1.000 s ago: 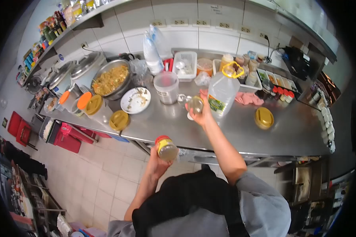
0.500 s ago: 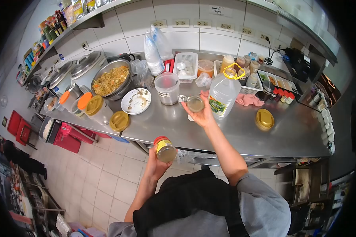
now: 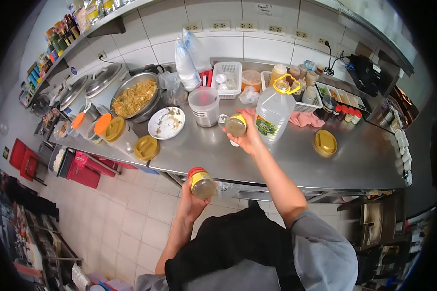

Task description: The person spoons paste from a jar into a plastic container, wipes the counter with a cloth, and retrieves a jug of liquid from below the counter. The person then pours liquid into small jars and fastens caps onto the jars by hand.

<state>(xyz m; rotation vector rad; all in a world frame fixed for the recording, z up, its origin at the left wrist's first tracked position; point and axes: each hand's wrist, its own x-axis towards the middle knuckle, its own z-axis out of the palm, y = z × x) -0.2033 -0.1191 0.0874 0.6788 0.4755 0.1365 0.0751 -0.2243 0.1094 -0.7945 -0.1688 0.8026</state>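
Noodle pot point(image 3: 136, 98), dirty plate point(image 3: 166, 122), oil jug point(image 3: 274, 112).

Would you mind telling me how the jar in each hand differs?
The left-hand jar has a red lid and hangs off the counter's edge; the right-hand jar shows no red lid and is over the counter beside the big bottle. Both are small, clear jars with yellow labels.

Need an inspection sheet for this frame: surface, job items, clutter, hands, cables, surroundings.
Surface: steel counter, mostly bare at its front right.
Job's things: red-lidded jar held off the counter's front edge; second jar held above the counter beside the large oil jug.
Clutter: noodle pot, dirty plate, clear tub, yellow lids, pink cloth.
Hands: left hand grips the red-lidded jar; right hand grips the second jar.
Cables: black cable at wall sockets.
Surroundings: tiled floor, shelf of bottles.
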